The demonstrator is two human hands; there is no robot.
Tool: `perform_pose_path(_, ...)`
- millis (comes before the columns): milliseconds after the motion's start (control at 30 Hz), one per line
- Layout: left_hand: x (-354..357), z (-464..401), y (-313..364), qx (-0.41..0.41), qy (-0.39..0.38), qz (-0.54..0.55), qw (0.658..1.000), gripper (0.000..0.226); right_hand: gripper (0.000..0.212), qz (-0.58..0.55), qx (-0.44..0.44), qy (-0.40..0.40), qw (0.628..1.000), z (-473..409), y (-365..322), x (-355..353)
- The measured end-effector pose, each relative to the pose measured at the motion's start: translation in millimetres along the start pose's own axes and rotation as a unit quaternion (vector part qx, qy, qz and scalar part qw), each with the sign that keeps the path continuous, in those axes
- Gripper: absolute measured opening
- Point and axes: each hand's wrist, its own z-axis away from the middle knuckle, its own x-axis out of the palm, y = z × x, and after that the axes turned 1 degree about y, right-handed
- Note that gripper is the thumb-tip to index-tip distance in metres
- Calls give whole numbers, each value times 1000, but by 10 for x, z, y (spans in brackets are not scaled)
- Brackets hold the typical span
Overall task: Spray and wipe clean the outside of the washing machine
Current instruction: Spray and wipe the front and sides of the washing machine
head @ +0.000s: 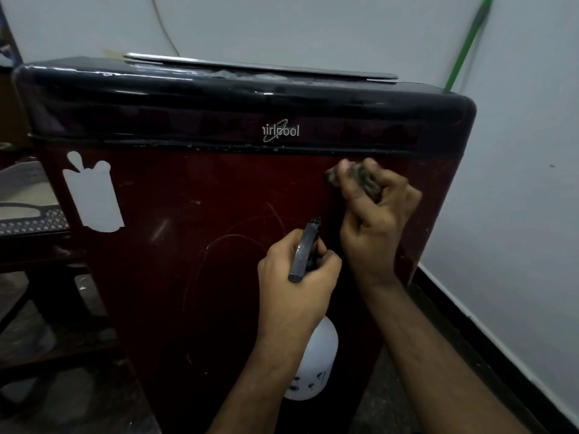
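Observation:
A dark red washing machine (194, 239) with a black top band fills the view. My left hand (297, 277) grips the black trigger head of a white spray bottle (316, 361), which hangs below my wrist in front of the panel. My right hand (376, 220) is closed on a small grey cloth (363, 178) and presses it against the upper right of the red front, just under the black band. The cloth is blurred.
A white sticker patch (94, 195) sits on the panel's upper left. A green stick (466, 42) leans on the white wall behind. A dark stand (47, 277) with a perforated tray stands at left. The right wall meets a dark skirting (488, 333).

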Motion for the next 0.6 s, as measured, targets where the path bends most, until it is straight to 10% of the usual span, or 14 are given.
perform_pose_path(133, -145, -39, 30, 17, 23, 5, 1000, 20, 33, 12, -115, -74, 991, 319, 81, -23)
perform_pose_path(333, -357, -74, 44, 39, 61, -13, 997, 25, 57, -28, 51, 38, 998, -77, -261, 143)
perform_pose_path(600, -626, -65, 39, 30, 83, -2, 996, 20, 48, 9, -187, -89, 978, 266, -253, 159)
